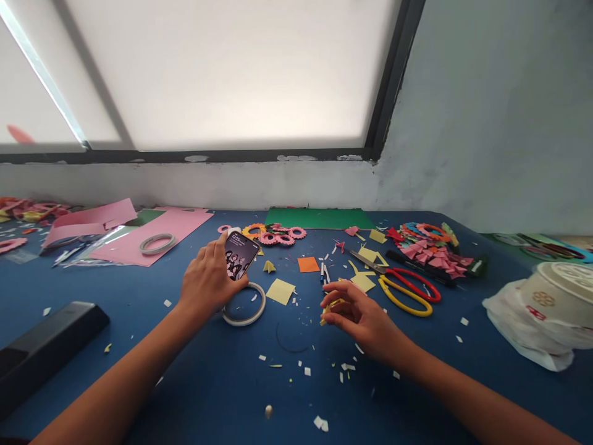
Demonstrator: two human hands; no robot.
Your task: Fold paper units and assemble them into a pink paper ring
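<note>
White paper scraps (320, 424) are strewn over the blue tabletop (194, 389). Beyond them, a lit smartphone (241, 256) is clasped in the left hand (207, 279) near a tape roll (243, 322); the right hand (359, 316) is curled at a yellow piece (333, 303), whether gripped cannot be told.

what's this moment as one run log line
left hand: holding rectangular lit-screen smartphone | right hand: curled at small yellow paper piece, grip unclear | nearby: red-and-yellow-handled metal scissors
</note>
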